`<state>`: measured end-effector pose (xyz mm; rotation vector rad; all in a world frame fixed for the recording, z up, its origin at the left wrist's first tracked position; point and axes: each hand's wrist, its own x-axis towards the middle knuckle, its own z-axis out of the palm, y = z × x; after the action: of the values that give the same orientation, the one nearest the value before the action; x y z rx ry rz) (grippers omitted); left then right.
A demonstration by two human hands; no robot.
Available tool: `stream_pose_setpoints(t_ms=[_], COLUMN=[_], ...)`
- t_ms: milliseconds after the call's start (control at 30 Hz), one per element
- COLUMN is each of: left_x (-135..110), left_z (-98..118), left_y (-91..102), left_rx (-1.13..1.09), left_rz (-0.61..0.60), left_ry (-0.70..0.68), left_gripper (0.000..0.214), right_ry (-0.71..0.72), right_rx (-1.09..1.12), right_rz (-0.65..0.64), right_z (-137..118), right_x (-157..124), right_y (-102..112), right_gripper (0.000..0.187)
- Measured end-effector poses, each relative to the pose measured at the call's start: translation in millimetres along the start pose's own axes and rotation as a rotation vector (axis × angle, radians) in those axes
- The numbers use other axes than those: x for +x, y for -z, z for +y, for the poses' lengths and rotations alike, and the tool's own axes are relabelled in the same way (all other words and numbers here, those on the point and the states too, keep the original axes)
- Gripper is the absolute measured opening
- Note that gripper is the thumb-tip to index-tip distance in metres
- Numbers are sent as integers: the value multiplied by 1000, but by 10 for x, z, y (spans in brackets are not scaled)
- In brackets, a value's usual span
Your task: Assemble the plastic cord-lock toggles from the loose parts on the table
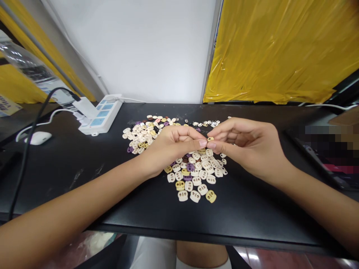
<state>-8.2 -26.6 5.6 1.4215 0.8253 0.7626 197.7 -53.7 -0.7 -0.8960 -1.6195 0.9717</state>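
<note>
Both my hands meet over the middle of a black table [252, 213]. My left hand [174, 145] and my right hand [246, 144] pinch a small yellow two-hole stopper [210, 139] between their fingertips. Under and around them lies a spread of small plastic stoppers [196, 175], mostly cream, with some yellow, purple and dark ones. A second heap of the stoppers [143, 136] lies just left of my left hand, partly hidden by it.
A white power strip [102, 116] with plugs and cables lies at the back left, beside a white mouse [37, 137] and a clear plastic bottle [30, 67]. A dark device [322, 157] lies at the right. Yellow sheeting [280, 48] hangs behind.
</note>
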Motion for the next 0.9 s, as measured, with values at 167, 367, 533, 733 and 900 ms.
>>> stream_pose_setpoints(t_ms=[167, 367, 533, 733, 900], left_x=[1, 10, 12, 26, 32], left_z=[-10, -7, -3, -11, 37], left_y=[23, 28, 23, 32, 36], left_rx=[-23, -50, -26, -30, -34], left_rz=[-47, -51, -35, -2, 44], left_ry=[11, 35, 36, 52, 69], left_gripper=[24, 27, 29, 23, 24], right_ry=[-68, -132, -209, -334, -371], right_rx=[47, 108, 129, 206, 259], right_rz=[7, -22, -10, -24, -26], right_z=[-49, -51, -28, 5, 4], right_x=[38, 75, 85, 98, 116], right_y=[-13, 8, 34, 55, 64], right_gripper=[25, 26, 26, 23, 21])
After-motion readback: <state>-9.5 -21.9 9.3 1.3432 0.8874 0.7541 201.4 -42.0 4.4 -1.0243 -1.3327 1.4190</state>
